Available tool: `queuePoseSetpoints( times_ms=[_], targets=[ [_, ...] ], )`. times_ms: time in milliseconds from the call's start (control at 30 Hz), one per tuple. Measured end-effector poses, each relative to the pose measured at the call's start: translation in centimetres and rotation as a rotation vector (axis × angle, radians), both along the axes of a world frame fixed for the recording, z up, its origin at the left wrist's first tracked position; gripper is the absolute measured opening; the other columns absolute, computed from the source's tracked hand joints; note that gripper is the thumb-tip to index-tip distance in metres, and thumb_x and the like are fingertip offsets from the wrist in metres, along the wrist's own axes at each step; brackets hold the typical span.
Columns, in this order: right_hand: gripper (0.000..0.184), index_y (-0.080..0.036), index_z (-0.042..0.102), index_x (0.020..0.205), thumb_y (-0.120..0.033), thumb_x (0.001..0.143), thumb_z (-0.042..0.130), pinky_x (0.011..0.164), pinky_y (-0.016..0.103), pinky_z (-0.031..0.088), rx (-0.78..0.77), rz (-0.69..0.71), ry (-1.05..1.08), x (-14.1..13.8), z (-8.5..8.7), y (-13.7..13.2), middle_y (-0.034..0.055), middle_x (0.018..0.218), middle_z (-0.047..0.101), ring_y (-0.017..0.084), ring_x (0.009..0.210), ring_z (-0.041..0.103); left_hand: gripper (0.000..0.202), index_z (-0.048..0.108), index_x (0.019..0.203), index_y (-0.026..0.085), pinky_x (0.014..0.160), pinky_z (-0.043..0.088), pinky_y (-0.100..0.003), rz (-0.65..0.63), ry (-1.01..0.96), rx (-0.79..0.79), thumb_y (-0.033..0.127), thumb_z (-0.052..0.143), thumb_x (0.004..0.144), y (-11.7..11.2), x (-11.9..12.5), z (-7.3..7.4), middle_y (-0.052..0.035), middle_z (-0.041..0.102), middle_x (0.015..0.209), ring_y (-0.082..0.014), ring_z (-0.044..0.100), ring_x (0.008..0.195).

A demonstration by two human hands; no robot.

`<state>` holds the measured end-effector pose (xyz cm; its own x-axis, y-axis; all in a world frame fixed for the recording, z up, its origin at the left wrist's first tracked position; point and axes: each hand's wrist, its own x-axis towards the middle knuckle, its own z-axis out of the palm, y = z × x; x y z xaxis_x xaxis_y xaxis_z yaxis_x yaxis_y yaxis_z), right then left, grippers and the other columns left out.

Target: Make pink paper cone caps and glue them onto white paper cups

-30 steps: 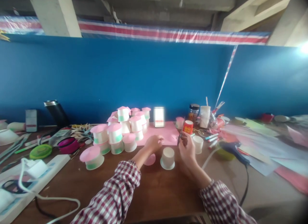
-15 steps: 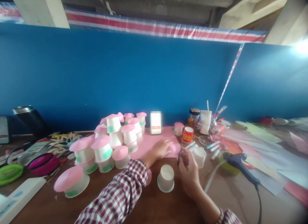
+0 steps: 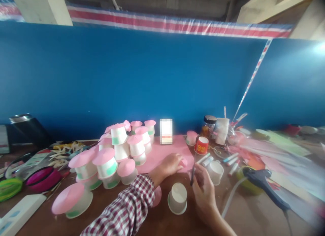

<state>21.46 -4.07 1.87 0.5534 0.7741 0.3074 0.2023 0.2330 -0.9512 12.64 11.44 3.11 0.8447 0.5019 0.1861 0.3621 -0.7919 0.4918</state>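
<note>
My left hand [image 3: 172, 163] rests on a pink paper sheet [image 3: 162, 151], its fingers curled round a small pink paper piece [image 3: 184, 162]. My right hand [image 3: 203, 187] is closed on a thin dark tool [image 3: 192, 174], which points upward. An upside-down white paper cup [image 3: 177, 202] stands on the table between my two hands. A flat pink disc [image 3: 157, 195] lies partly hidden behind my left sleeve. A second white cup [image 3: 215, 171] stands just right of my right hand.
A heap of white cups with pink lids [image 3: 119, 151] fills the left middle. A red cup [image 3: 201, 145], a jar [image 3: 208, 125] and markers [image 3: 230, 158] stand behind. A blue glue gun [image 3: 266, 188] lies on the right. Pink and green tape rolls [image 3: 43, 178] lie at the left. A blue wall [image 3: 152, 77] closes the back.
The view has shifted, so things sit lower and further left. My left hand reached forward onto the pink sheet. My right hand came down with the dark tool.
</note>
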Motion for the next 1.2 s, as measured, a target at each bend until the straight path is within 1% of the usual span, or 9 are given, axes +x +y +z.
queuePoseSetpoints(
  times_ms=[233,300,433,600,800,900,1033,1100,1200],
  targets=[
    [0.040,-0.021,0.049,0.121,-0.032,0.084,0.058,0.078,0.031,0.052,-0.004,0.024,-0.010,0.1,0.0,-0.1,0.0092,0.103,0.066,0.019,0.087,0.064,0.037,0.064,0.104,0.021,0.089,0.045,-0.034,0.088,-0.185,-0.166,0.011,0.063,0.068,0.1,0.1,-0.4,-0.0059,0.062,0.105,-0.0215,0.058,0.097],
    [0.041,-0.020,0.051,0.121,-0.034,0.083,0.059,0.075,0.030,0.052,-0.011,0.018,-0.016,0.1,0.1,-0.1,0.0095,0.100,0.067,0.019,0.084,0.064,0.038,0.064,0.104,0.020,0.093,0.044,-0.034,0.154,-0.272,-0.238,0.009,0.063,0.067,0.1,0.0,-0.7,-0.0064,0.062,0.107,-0.0210,0.057,0.101],
    [0.044,-0.019,0.049,0.123,-0.035,0.083,0.059,0.072,0.030,0.051,-0.017,0.030,-0.023,0.1,0.3,-0.1,0.0091,0.099,0.067,0.019,0.081,0.063,0.049,0.057,0.114,0.016,0.097,0.043,-0.038,0.336,-0.455,-0.429,0.010,0.066,0.066,0.0,-0.9,-1.1,-0.0112,0.059,0.117,-0.0221,0.056,0.108],
    [0.043,-0.019,0.047,0.121,-0.034,0.083,0.060,0.071,0.031,0.050,-0.016,0.097,-0.007,-0.1,0.6,0.2,0.0082,0.095,0.065,0.019,0.082,0.061,0.058,0.053,0.117,0.015,0.092,0.047,-0.041,0.492,-0.645,-0.694,0.018,0.074,0.064,-1.5,-3.1,0.1,-0.0169,0.056,0.122,-0.0262,0.053,0.114],
    [0.051,-0.019,0.052,0.110,-0.036,0.068,0.074,0.064,0.030,0.049,0.018,0.110,0.192,0.2,1.3,0.9,0.0060,0.089,0.065,0.019,0.077,0.060,0.062,0.051,0.120,0.019,0.091,0.049,-0.037,0.485,-0.793,-0.888,0.019,0.076,0.063,-4.8,-4.6,2.6,-0.0151,0.051,0.131,-0.0260,0.051,0.118],
    [0.054,-0.020,0.053,0.108,-0.040,0.064,0.077,0.051,0.024,0.042,-0.018,0.112,0.323,0.4,2.5,0.8,0.0016,0.076,0.064,0.014,0.061,0.056,0.071,0.047,0.125,0.022,0.092,0.048,-0.034,0.478,-0.853,-0.952,0.019,0.078,0.061,-6.1,-4.6,3.3,-0.0124,0.045,0.137,-0.0251,0.052,0.117],
    [0.052,-0.022,0.054,0.104,-0.043,0.063,0.078,0.043,0.019,0.031,-0.101,0.151,0.391,0.5,4.0,0.6,-0.0039,0.064,0.060,0.009,0.050,0.047,0.085,0.033,0.136,0.023,0.091,0.049,-0.035,0.469,-0.948,-1.011,0.021,0.078,0.064,-7.3,-4.2,3.5,-0.0115,0.057,0.123,-0.0225,0.059,0.107],
    [0.052,-0.022,0.055,0.104,-0.043,0.062,0.079,0.045,0.019,0.032,-0.116,0.198,0.395,0.4,4.4,0.8,-0.0039,0.064,0.060,0.009,0.052,0.049,0.087,0.031,0.137,0.023,0.091,0.049,-0.036,0.462,-0.953,-1.022,0.023,0.079,0.064,-7.7,-4.1,3.5,-0.0105,0.061,0.116,-0.0229,0.061,0.104],
    [0.052,-0.021,0.054,0.104,-0.042,0.063,0.079,0.050,0.021,0.038,-0.104,0.283,0.418,0.1,4.9,1.4,-0.0014,0.071,0.063,0.012,0.059,0.055,0.089,0.030,0.137,0.023,0.089,0.050,-0.038,0.434,-0.940,-1.071,0.026,0.081,0.064,-8.1,-4.1,3.6,-0.0093,0.065,0.110,-0.0233,0.063,0.100]
  ],
)
